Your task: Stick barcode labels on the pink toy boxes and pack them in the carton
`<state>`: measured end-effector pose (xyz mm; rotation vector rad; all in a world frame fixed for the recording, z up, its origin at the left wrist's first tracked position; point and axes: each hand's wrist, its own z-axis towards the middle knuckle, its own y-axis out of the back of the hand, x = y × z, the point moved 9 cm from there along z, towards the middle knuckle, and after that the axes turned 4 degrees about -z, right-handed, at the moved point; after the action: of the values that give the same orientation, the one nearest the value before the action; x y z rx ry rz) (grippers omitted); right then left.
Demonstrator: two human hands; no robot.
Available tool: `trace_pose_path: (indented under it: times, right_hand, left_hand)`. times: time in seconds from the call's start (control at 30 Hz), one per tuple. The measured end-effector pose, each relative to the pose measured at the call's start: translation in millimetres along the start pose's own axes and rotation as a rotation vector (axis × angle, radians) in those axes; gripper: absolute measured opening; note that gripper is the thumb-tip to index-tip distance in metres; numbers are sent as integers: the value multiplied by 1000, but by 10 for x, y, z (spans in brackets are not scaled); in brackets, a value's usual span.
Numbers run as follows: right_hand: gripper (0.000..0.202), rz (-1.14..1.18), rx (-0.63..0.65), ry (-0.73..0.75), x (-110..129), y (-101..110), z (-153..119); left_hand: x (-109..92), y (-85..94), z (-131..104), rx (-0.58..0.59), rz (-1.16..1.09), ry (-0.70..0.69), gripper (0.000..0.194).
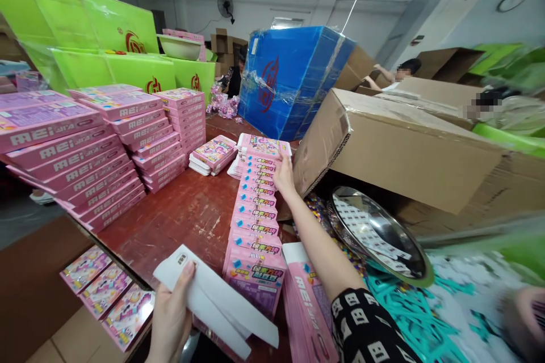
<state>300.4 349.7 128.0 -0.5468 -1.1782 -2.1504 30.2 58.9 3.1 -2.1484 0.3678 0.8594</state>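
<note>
My left hand (172, 312) is closed around a folded white card (213, 295) with a small dark print near one end, thumb on top. My right hand (283, 176) reaches forward, its fingers closed on the edge of a pink printed carton (266, 146) at the far end of a row. That row of pink cartons (255, 212) overlaps like steps and runs towards me along the red table (179, 218). Beside my right forearm lies a stack of long pink cartons (304, 300). A small pile of flat pink cartons (215, 151) sits left of the row's far end.
Stacked pink boxes (72, 153) line the table's left side. Right of me are a tilted cardboard box (409, 142), a steel bowl (409, 252) with printed white pieces and teal plastic parts (409, 312). A blue box (289, 79) stands behind. Other people work at the back right.
</note>
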Motion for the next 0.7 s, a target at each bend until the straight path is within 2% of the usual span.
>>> trace_pose_path:
  times: [0.07, 0.1, 0.13, 0.2, 0.27, 0.3, 0.37, 0.43, 0.53, 0.7]
  right_hand:
    - [39, 194, -98, 69, 326, 294, -266]
    - [33, 322, -108, 108, 504, 426, -463]
    - [28, 440, -55, 138, 685, 512, -685]
    - [25, 535, 266, 174, 1052, 492, -1198]
    - [33, 531, 580, 180, 1303, 441, -1737]
    - [30, 521, 679, 161, 1355, 433, -1952]
    - [17, 504, 743, 98, 1341, 455, -2207]
    - [17, 467, 719, 76, 1267, 507, -2294]
    - [21, 389, 626, 136, 1201, 639, -2324]
    - [15, 420, 237, 175, 1201, 1026, -2406]
  left_hand:
    - [7, -68, -64, 8, 9, -24, 56]
    - [20, -111, -100, 17, 9, -39, 55]
    - [47, -160, -137, 34, 12, -49, 53]
    - [148, -274, -209, 105, 30, -40, 50]
    - [260, -367, -281, 188, 65, -27, 45]
    - [304, -401, -314, 224, 93, -24, 43]
    - [327, -452, -371, 280, 160, -59, 41]
    - [285, -522, -424, 335, 230, -121, 39]
    - [166, -673, -527, 423, 305, -243, 32]
    - [56, -850, -732, 497, 335, -432, 23]
